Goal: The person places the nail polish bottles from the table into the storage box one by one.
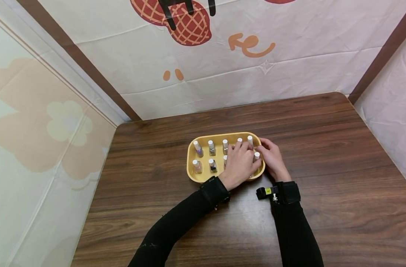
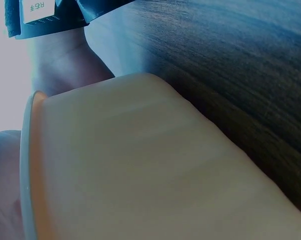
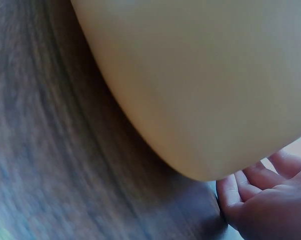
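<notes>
A yellow tray [image 1: 203, 138] with rounded corners holds several nail polish bottles with white caps, standing in two rows. At its left end are a purple bottle [image 1: 198, 150] and a pale pink one [image 1: 197, 167]; a dark bottle [image 1: 213, 167] stands beside the pink. My left hand [image 1: 239, 165] reaches over the front rim, its fingers bent down among the bottles at the right and hiding some. Near its thumb is a white cap [image 1: 257, 155]; what those fingers hold, I cannot tell. My right hand [image 1: 272, 157] grips the tray's right end, thumb at the rim, fingers along the outer wall [image 3: 200, 100].
The tray stands on a dark wood-grain table [image 1: 149, 155]. Behind the table hangs a printed white cloth [image 1: 223, 74], with another patterned cloth [image 1: 56, 129] at the left. A black wrist strap [image 1: 287, 193] with a small camera sits on the right wrist.
</notes>
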`<state>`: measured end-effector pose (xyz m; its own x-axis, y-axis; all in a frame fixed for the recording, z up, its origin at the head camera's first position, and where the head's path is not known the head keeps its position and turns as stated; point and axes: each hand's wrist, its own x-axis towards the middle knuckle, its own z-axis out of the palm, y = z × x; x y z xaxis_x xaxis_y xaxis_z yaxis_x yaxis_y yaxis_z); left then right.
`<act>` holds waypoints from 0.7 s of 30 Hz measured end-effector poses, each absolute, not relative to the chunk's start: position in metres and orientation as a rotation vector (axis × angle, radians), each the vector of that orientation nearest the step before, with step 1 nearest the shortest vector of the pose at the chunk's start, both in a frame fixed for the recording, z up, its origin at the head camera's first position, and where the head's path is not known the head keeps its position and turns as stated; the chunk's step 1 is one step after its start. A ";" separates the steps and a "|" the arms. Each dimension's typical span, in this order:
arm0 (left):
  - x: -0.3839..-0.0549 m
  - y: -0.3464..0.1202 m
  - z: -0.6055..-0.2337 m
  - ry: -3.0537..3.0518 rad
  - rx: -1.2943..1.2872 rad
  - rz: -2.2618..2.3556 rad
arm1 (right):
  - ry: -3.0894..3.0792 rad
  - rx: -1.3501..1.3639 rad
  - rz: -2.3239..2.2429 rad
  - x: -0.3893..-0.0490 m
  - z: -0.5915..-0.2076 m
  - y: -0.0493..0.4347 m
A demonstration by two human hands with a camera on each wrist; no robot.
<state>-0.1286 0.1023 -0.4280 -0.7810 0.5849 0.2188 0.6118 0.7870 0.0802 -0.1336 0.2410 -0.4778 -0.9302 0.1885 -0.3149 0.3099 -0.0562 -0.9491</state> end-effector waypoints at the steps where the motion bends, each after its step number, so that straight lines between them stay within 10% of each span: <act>1: -0.129 0.102 -0.428 -2.798 -0.944 -0.221 | 2.099 0.557 -2.153 -0.134 -0.478 0.241; 21: -0.128 0.098 -0.427 -2.844 -0.891 -0.187 | 2.138 0.515 -2.115 -0.138 -0.480 0.245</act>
<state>-0.1279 0.0984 -0.4273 -0.8111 0.5551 0.1847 0.5745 0.8153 0.0724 -0.1385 0.2446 -0.4801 -0.9390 0.1734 -0.2970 0.2989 -0.0159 -0.9542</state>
